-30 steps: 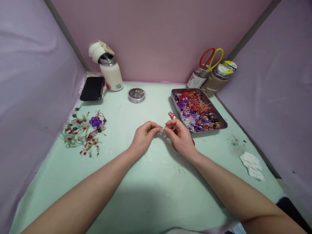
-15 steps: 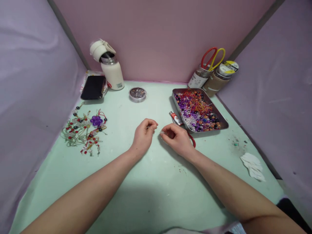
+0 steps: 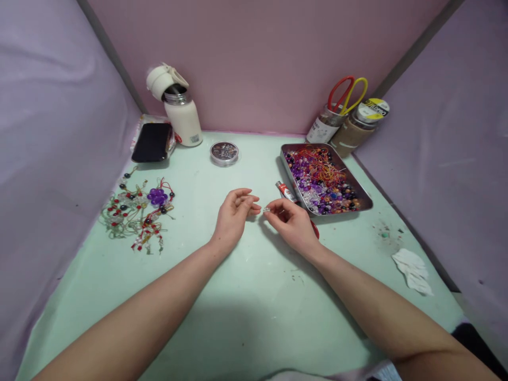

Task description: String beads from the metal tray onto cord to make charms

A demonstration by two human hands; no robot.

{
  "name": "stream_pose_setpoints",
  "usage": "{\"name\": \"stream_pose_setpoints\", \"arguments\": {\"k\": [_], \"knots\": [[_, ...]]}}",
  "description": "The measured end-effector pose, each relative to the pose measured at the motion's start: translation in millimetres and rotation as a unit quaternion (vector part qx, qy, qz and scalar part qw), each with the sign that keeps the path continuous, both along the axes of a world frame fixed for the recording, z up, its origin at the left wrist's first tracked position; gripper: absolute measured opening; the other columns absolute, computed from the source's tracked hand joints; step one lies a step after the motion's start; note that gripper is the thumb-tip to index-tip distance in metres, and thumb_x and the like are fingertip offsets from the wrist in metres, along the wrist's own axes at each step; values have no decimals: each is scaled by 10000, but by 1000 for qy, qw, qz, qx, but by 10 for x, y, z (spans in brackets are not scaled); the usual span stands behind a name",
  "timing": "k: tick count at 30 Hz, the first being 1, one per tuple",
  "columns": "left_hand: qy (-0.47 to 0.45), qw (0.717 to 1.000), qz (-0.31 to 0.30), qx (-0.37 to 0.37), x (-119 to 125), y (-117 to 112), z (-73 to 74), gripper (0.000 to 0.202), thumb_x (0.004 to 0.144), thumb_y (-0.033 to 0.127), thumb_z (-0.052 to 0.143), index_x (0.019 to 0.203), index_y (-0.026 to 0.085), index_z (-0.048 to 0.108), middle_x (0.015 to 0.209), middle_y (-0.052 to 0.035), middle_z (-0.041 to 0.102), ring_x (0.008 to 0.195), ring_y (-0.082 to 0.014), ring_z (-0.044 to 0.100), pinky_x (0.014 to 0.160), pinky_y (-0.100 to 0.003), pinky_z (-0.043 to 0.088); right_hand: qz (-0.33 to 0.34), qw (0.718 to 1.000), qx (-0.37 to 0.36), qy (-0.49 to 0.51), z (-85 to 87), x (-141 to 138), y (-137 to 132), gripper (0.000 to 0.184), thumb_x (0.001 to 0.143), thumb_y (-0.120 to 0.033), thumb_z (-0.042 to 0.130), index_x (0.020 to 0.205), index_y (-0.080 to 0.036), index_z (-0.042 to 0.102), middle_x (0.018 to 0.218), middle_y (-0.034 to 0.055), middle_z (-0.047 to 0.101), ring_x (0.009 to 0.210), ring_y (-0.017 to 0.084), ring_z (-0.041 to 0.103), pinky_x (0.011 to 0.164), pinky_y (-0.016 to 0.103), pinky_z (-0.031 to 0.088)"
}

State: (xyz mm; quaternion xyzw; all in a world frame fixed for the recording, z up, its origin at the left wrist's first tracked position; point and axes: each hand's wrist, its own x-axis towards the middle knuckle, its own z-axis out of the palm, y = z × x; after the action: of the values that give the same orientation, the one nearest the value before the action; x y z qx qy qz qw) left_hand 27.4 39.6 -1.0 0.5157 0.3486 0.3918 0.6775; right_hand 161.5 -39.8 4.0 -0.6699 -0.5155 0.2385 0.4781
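Small clear beads (image 3: 266,210) sit in the fingertips of my right hand (image 3: 291,225), pinched between thumb and forefinger above the table's middle. Just to the left, my left hand (image 3: 234,214) has its thumb pressed to a finger, while other fingers spread a little. Whatever it pinches is too small to make out. The fingertips of both hands nearly meet. Beyond my right hand lies a red and white lighter (image 3: 286,191). A red-handled tool (image 3: 315,229) is mostly hidden under that hand.
A metal tray (image 3: 367,203) of mixed beads and cords stands right. Finished-looking beaded strings (image 3: 127,209) and a purple bead flower (image 3: 157,196) lie left. Behind are a phone (image 3: 153,143), an open bottle (image 3: 184,121), a round spool (image 3: 224,152) and jars (image 3: 351,135). Crumpled tissue (image 3: 413,271) lies right.
My left hand's fingers have loosened and spread somewhat, reaching closer to my right hand. My right hand has shifted slightly, still pinching the clear beads.
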Motion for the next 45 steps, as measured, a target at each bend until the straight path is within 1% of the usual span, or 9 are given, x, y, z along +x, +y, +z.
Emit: {"name": "stream_pose_setpoints", "arguments": {"k": [3, 5, 8, 10, 16, 21, 31, 37, 45], "knots": [[50, 992, 85, 80, -34, -5, 18, 225, 809, 344, 591, 975, 210, 519, 987, -43, 599, 838, -141, 602, 765, -310, 496, -11, 999, 2, 34, 2, 7, 8, 146, 797, -325, 618, 853, -190, 616, 760, 16, 627, 639, 127, 553, 601, 265, 454], [113, 966, 124, 195, -72, -30, 55, 142, 823, 345, 579, 823, 208, 541, 873, -29, 582, 828, -150, 555, 766, -298, 461, -22, 999, 4, 50, 6, 12, 17, 156, 795, -332, 623, 858, -190, 614, 768, 15, 623, 637, 124, 549, 605, 266, 456], [169, 921, 33, 349, -107, -76, 94, 237, 838, 343, 568, 645, 208, 547, 673, -13, 548, 715, -158, 498, 765, -315, 416, -37, 997, 14, 71, 14, 20, 30, 165, 790, -341, 630, 852, -190, 604, 771, 9, 617, 624, 117, 538, 598, 260, 453], [186, 909, -26, 372, -106, -90, 91, 237, 850, 343, 554, 658, 213, 604, 646, -18, 569, 691, -166, 494, 742, -319, 405, -38, 996, 19, 80, 20, 21, 33, 173, 789, -348, 633, 850, -189, 605, 771, 7, 616, 622, 113, 536, 595, 257, 451], [158, 954, -8, 253, -74, -49, 55, 199, 849, 338, 552, 852, 232, 720, 856, -39, 691, 835, -180, 593, 788, -308, 431, 5, 996, 8, 85, 15, -4, 15, 183, 790, -348, 644, 878, -188, 641, 806, 26, 652, 690, 134, 584, 639, 274, 478], [111, 978, -15, 176, -68, -36, 65, 161, 802, 336, 617, 775, 215, 720, 846, -31, 697, 826, -167, 612, 770, -291, 449, 23, 996, 1, 90, -13, -17, 4, 180, 796, -339, 643, 899, -193, 663, 829, 35, 673, 716, 144, 603, 657, 286, 486], [147, 957, -27, 249, -68, -47, 36, 143, 813, 276, 609, 722, 194, 683, 724, -7, 641, 694, -127, 538, 648, -265, 408, -1, 986, -2, 164, 49, 23, 31, 214, 798, -400, 629, 834, -190, 654, 709, 6, 605, 614, 118, 513, 580, 259, 428], [142, 966, -9, 214, -74, -47, 70, 141, 801, 288, 616, 726, 192, 687, 749, -14, 652, 716, -134, 559, 664, -269, 426, 15, 977, 9, 213, 25, 54, 22, 188, 838, -385, 591, 806, -200, 590, 671, -27, 501, 572, 97, 411, 557, 246, 350], [137, 979, 2, 150, -68, -27, 85, 158, 793, 312, 620, 720, 177, 659, 741, -7, 641, 724, -133, 561, 689, -266, 440, 127, 986, 68, 78, 118, 30, -22, 154, 897, -317, 515, 790, -208, 540, 830, 14, 514, 801, 150, 488, 757, 291, 391]]}}
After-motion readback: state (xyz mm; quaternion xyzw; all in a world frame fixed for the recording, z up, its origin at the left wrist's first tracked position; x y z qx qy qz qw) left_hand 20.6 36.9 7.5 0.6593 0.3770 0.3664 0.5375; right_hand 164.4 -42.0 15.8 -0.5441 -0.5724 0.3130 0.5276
